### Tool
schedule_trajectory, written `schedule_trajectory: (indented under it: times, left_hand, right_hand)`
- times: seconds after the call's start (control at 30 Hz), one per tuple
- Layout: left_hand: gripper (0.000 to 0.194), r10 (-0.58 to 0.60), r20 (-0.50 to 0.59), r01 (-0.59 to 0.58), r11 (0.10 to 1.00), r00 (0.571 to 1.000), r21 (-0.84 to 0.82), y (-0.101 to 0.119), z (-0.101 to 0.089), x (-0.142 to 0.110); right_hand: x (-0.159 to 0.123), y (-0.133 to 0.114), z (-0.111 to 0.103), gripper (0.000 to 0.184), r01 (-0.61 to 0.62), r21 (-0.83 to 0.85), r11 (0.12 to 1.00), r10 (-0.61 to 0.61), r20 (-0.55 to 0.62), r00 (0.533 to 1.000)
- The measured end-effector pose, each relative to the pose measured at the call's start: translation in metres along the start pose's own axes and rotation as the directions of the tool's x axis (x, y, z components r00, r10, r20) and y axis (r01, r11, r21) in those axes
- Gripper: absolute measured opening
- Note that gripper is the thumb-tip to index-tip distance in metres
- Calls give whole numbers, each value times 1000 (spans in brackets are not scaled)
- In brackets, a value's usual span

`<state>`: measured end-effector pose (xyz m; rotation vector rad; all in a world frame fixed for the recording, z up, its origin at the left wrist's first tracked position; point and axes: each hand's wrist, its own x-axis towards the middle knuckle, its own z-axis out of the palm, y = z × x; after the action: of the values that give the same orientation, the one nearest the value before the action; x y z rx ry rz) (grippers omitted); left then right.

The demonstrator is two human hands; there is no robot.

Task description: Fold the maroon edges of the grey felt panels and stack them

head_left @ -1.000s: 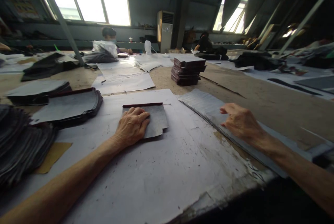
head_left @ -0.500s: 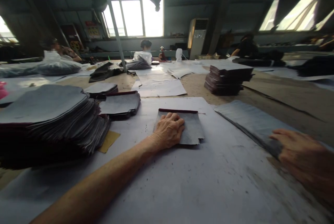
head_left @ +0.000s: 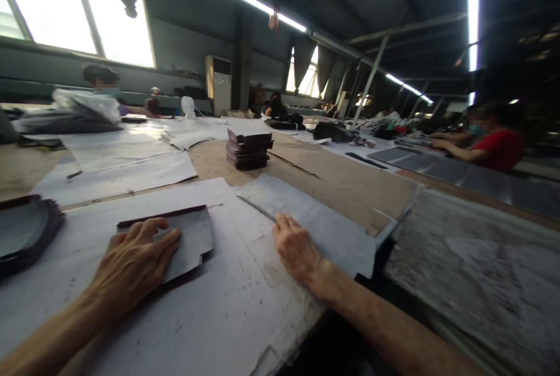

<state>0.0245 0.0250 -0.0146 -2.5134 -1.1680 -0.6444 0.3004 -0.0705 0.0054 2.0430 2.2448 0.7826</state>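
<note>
My left hand [head_left: 137,256] rests on a grey fabric piece [head_left: 192,242] with a dark folded top edge and a notched lower corner. Its fingers are bent and spread, pressing the cloth against the white sheet [head_left: 210,317]. At the near edge of a long light-grey fabric strip [head_left: 324,224], my right hand [head_left: 300,250] has its fingers together, curled over that edge. The right thumb is hidden. Part of a stack of dark-edged grey pieces [head_left: 26,233] shows at the far left.
A pile of dark folded pieces [head_left: 248,151] stands beyond the strip. At the right, past a dark gap, lies a worn grey board [head_left: 472,265]. A person in a red top [head_left: 501,142] works at the far right; another sits behind a plastic-wrapped bundle [head_left: 83,110].
The view has swung to the right. My right hand has moved from over the strip's near part to farther along its edge. My left hand stays on the fabric piece.
</note>
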Motion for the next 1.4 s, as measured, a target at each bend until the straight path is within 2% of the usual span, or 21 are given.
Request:
schedule_trajectory:
  times: [0.1, 0.23, 0.3, 0.4, 0.53, 0.77, 0.9, 1.0, 1.03, 1.1, 1.17, 1.23, 1.3, 1.33, 1.4]
  left_hand:
    - [39, 23, 64, -21, 999, 998, -34, -2, 0, 1]
    - [38, 131, 205, -110, 988, 970, -112, 1, -14, -1]
    - [45, 41, 206, -16, 992, 978, -121, 5, -21, -4]
    - [58, 75, 208, -50, 991, 975, -122, 8, -27, -11]
    - [59, 116, 246, -88, 989, 962, -120, 6, -30, -17]
    - [54, 85, 246, -69, 995, 966, -76, -9, -10, 2]
    - [57, 121, 244, -100, 990, 962, -95, -21, -5, 8]
    - [64, 169, 209, -143, 981, 963, -132, -23, -7, 7]
    - [64, 131, 152, -115, 987, 980, -110, -20, -7, 7]
    - [59, 150, 23, -146, 983, 988, -113, -5, -7, 10]
    - [51, 222, -62, -231, 946, 973, -228, 23, -8, 14]
    - [46, 281, -44, -275, 875, 959, -398, 62, -7, 22]
    - [41, 343, -33, -300, 767, 939, -567, 100, -4, 35]
    - [39, 351, -30, -287, 710, 936, -643, 115, 0, 43]
    - [35, 290, -33, -213, 618, 957, -756, 137, 9, 57]
  right_hand:
    - [-1, -5, 1, 30, -36, -19, 999, 36, -18, 999]
    - [-7, -10, 2, 34, -26, 41, 999, 28, -46, 999]
    - [-11, -9, 4, 37, -5, 96, 995, 12, -73, 997]
    - [-12, -4, 11, 37, 47, 174, 984, -28, -111, 993]
    - [-12, 0, 16, 36, 72, 227, 971, -39, -150, 988]
    - [-15, 2, 21, 34, 59, 293, 954, 2, -202, 979]
    - [-18, 0, 20, 33, 37, 328, 944, 27, -191, 981]
    - [-22, -2, 17, 28, 7, 322, 947, 48, -163, 985]
    - [-22, -3, 16, 26, -5, 315, 949, 58, -159, 986]
    - [-21, -5, 17, 23, -24, 301, 953, 76, -163, 984]
    - [-21, -6, 19, 23, -32, 294, 955, 90, -186, 978]
    - [-20, -7, 21, 25, -32, 298, 954, 101, -221, 970]
    - [-21, -8, 23, 27, -26, 311, 950, 110, -257, 960]
    - [-21, -8, 23, 28, -24, 319, 947, 117, -274, 955]
    - [-22, -8, 24, 29, -33, 336, 941, 140, -300, 943]
